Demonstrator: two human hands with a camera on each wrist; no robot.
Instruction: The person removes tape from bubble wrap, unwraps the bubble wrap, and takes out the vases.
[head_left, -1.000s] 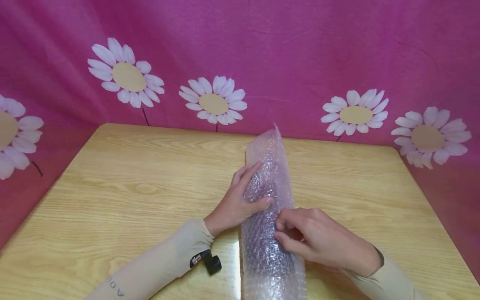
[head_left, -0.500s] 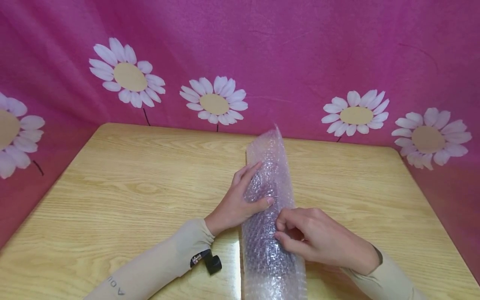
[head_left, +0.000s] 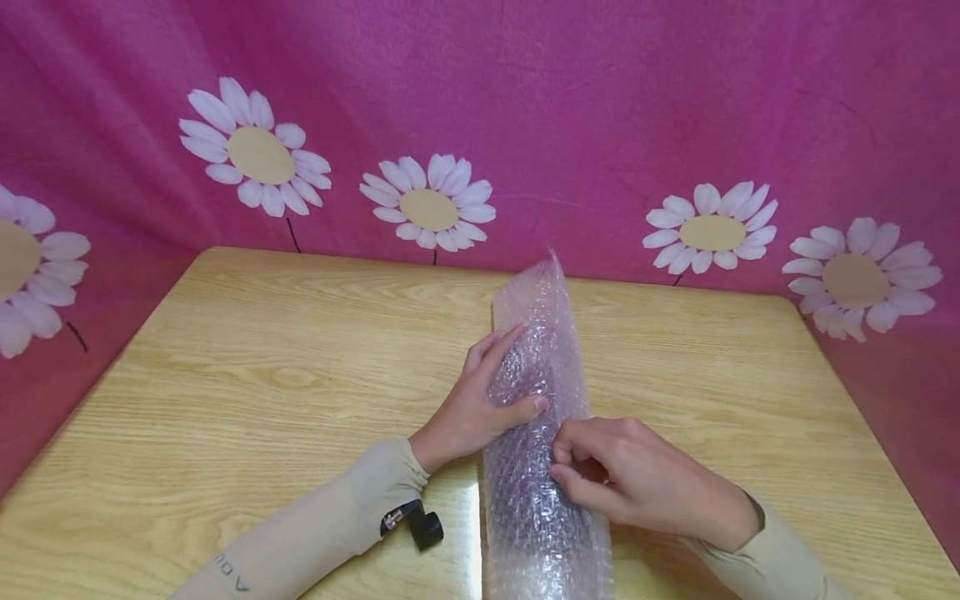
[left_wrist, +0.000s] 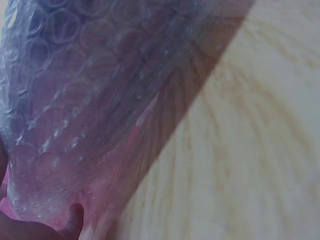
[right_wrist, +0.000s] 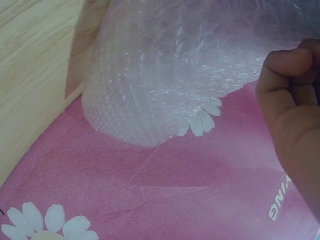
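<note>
A long bundle of clear bubble wrap (head_left: 528, 492) lies lengthwise on the table, its far end reaching near the back edge. Something darker shows through the layers, its kind hidden by the wrap. My left hand (head_left: 476, 408) rests on the bundle's left side, fingers spread and thumb on top. Over on the right side, my right hand (head_left: 637, 471) pinches the bubble wrap between thumb and curled forefinger. The right wrist view shows that right hand (right_wrist: 295, 95) bent at the edge of the wrap. Close up in the left wrist view, the bubble wrap (left_wrist: 75, 100) fills the left part.
The wooden table (head_left: 285, 358) extends on both sides of the bundle. Behind it hangs a pink cloth (head_left: 570, 108) printed with white daisies. A small black device (head_left: 426, 527) sits at the left sleeve's cuff.
</note>
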